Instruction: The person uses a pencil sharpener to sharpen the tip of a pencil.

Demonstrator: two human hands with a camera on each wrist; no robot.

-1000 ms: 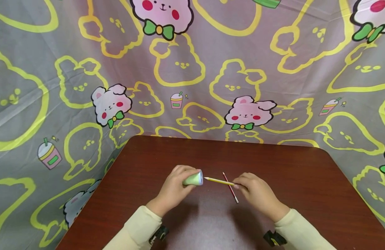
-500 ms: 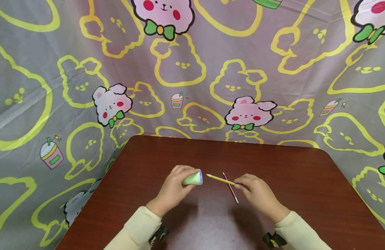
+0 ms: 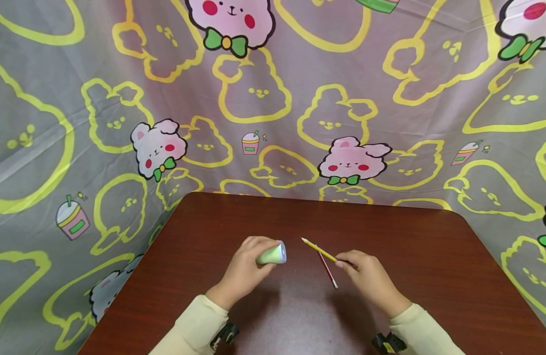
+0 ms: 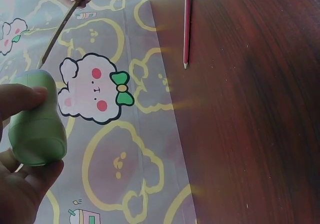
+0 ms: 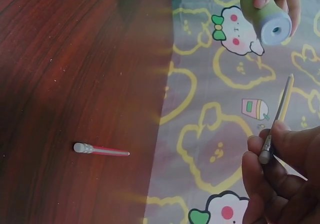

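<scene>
My left hand (image 3: 244, 266) grips a green pencil sharpener (image 3: 269, 254) with a waisted body, held sideways above the table. In the right wrist view a small round hole shows in the sharpener's pale end (image 5: 269, 36). A yellow pencil (image 3: 319, 249) is pinched near its eraser end by my right hand (image 3: 366, 277). Its sharpened tip points up and left, apart from the sharpener. Below it a red pencil (image 3: 328, 273) with a white eraser end lies on the table. The left wrist view shows the red pencil (image 4: 187, 31) lying free of both hands.
The dark reddish-brown table (image 3: 237, 212) has rounded far corners. A grey cloth (image 3: 290, 98) printed with rabbits and yellow outlines hangs behind it and at both sides. Dark straps (image 3: 225, 335) sit at the wrists of the cream sleeves (image 3: 195, 323).
The yellow pencil has drawn away from the sharpener's end to the right, and its tip has swung upward. My left hand and the sharpener have hardly moved. The red pencil lies still.
</scene>
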